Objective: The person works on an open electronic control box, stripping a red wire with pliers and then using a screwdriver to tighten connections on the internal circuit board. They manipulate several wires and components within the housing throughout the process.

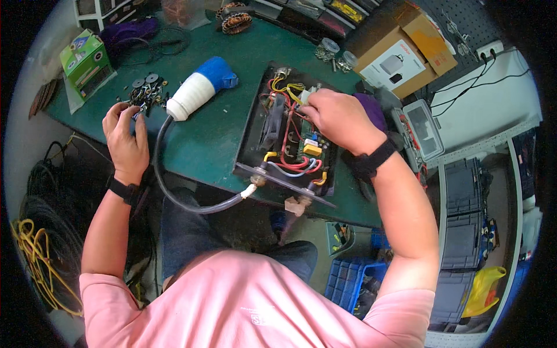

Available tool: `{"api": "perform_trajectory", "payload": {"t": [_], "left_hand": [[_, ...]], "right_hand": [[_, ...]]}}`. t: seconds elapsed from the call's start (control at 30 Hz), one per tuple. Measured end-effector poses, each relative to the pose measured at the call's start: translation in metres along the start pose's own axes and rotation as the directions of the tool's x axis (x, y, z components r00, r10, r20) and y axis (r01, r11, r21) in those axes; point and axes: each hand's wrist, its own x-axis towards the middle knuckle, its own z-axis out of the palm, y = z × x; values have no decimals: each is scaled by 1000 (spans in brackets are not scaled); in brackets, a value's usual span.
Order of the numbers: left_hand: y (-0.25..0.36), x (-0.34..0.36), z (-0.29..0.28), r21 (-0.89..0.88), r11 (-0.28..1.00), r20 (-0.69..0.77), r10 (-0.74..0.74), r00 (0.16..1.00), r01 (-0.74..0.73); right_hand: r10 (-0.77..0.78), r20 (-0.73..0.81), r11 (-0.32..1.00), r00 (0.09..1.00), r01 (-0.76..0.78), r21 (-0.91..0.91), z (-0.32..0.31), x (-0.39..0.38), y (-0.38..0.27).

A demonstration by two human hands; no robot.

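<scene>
Two hands: left (125, 136) pinching small washers (148, 90), right (339, 119) closed inside one open black box (284, 136).

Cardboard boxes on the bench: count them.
3. A green box sits at the far left corner; a white-faced box and a brown box behind it stand far right. Others may be hidden.

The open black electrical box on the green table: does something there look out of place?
The open black electrical box overhangs the green table edge at its near end. Small dark washers and screws lie loose in a scattered pile by the left hand.
</scene>
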Motion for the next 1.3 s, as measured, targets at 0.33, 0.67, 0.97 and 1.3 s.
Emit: {"api": "perform_trajectory", "payload": {"t": [0.33,0.67,0.97,1.3], "left_hand": [[-4,-2,1,1,1000,8,-10,1000,10],[-1,-1,1,3,1000,-23,-2,1000,2],[0,-1,0,18,1000,3,-18,1000,18],[-3,-2,2,10,1000,5,-12,1000,12]], "right_hand": [[39,49,996,998,-35,-86,-8,3,-8],[-67,-73,998,995,66,-8,-7,0,-4],[-48,9,998,999,48,-27,-2,0,0],[33,72,996,997,-27,-79,-3,2,-3]]}}
